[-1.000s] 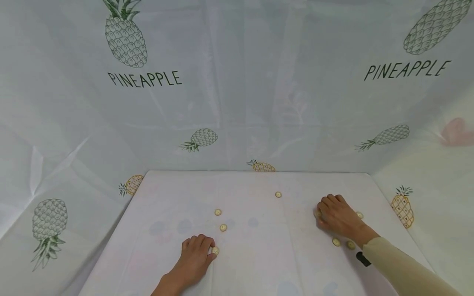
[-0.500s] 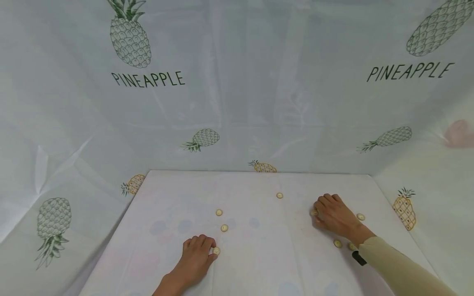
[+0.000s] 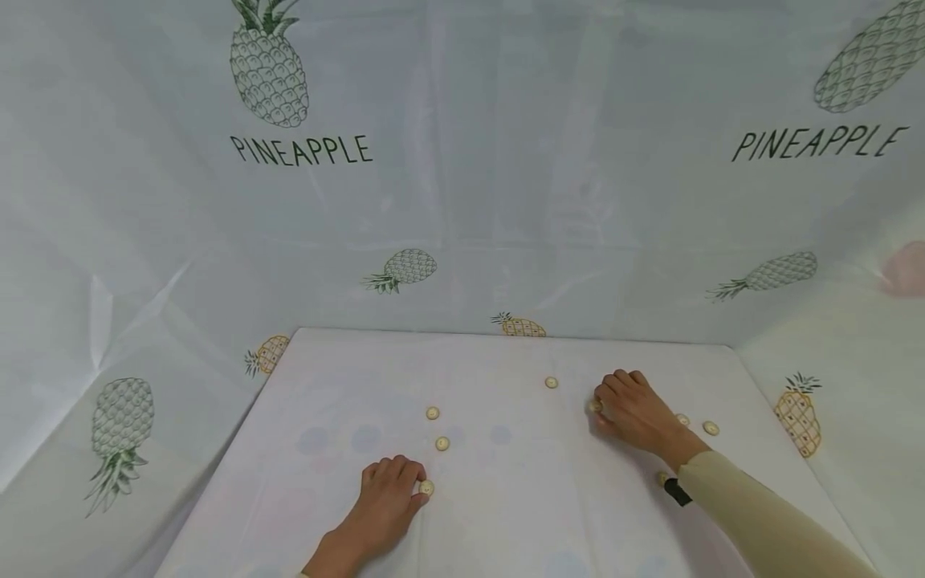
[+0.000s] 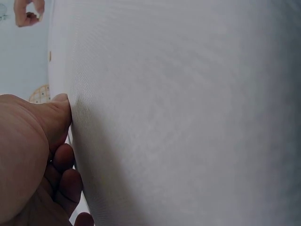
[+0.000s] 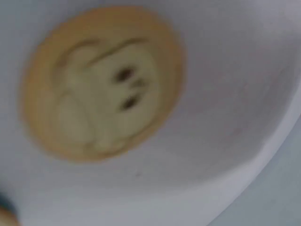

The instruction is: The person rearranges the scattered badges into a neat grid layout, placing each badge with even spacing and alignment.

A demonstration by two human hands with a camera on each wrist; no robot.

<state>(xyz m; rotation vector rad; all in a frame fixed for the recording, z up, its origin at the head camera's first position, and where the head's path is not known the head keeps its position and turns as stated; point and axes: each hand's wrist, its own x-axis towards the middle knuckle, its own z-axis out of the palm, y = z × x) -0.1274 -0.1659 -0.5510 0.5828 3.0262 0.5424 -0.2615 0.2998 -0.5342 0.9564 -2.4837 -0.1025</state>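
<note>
Several small round cream-and-tan discs lie on the white-covered table (image 3: 506, 522). In the head view my left hand (image 3: 383, 502) pinches a disc (image 3: 426, 488) between thumb and forefinger; in the left wrist view that disc is hidden behind the hand (image 4: 28, 141). Farther back on the right, my right hand (image 3: 634, 413) holds another disc (image 3: 596, 406) at its fingertips. Whether this disc touches the cloth, I cannot tell. A disc with a cartoon face (image 5: 103, 84) fills much of the right wrist view, slightly blurred. The right hand (image 4: 29, 12) also shows there at the left wrist view's top corner.
Two discs, one nearer (image 3: 442, 444) and one farther (image 3: 433, 413), lie beyond my left hand. Another disc (image 3: 552, 383) sits toward the back. Right of my right hand are two discs (image 3: 711, 429), and one (image 3: 661, 479) lies by the black wrist strap (image 3: 677, 492). Pineapple-print cloth (image 3: 506, 160) surrounds the table.
My right hand has moved left and slightly back with its disc, uncovering a disc behind it; its forearm now covers one nearer disc. My left hand keeps its place. The view has shifted slightly.
</note>
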